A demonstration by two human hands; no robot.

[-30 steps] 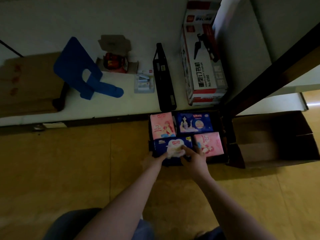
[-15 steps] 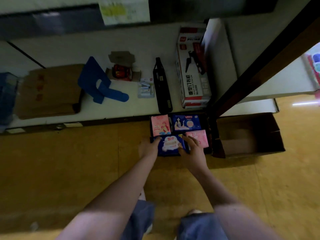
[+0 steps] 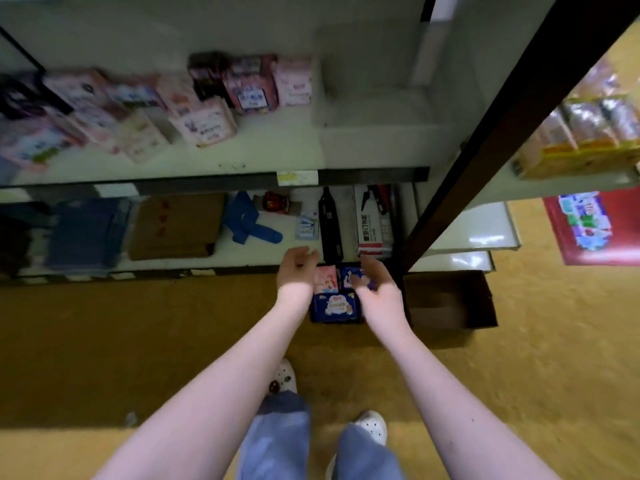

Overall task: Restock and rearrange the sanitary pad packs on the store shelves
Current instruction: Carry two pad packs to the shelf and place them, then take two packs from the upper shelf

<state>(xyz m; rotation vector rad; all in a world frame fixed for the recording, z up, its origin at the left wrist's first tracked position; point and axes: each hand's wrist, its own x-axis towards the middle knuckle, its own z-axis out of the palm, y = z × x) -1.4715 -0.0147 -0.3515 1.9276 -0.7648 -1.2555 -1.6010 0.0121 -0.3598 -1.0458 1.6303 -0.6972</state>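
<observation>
On the floor below the bottom shelf stands a dark box point(image 3: 337, 320) holding sanitary pad packs: a pink pack point(image 3: 326, 279), a blue pack point(image 3: 350, 275) behind my right hand, and a dark blue pack point(image 3: 335, 307) at the front. My left hand point(image 3: 297, 268) and my right hand point(image 3: 377, 285) hover above the box, palms facing each other, fingers loosely curled, holding nothing. Several pink and dark pad packs point(image 3: 204, 124) stand and lean on the upper shelf point(image 3: 363, 147) at the left; its right half is bare.
The bottom shelf carries a flat cardboard box point(image 3: 176, 228), a blue bookend point(image 3: 247, 221), a black case point(image 3: 329, 225) and a stapler box point(image 3: 374, 221). An open brown carton point(image 3: 450, 299) sits right of the pad box. A dark upright post point(image 3: 512, 123) crosses at the right.
I have stood up, so the upper shelf has come into view. Both hands have let go of the dark blue pack and lifted off the box, now empty.
</observation>
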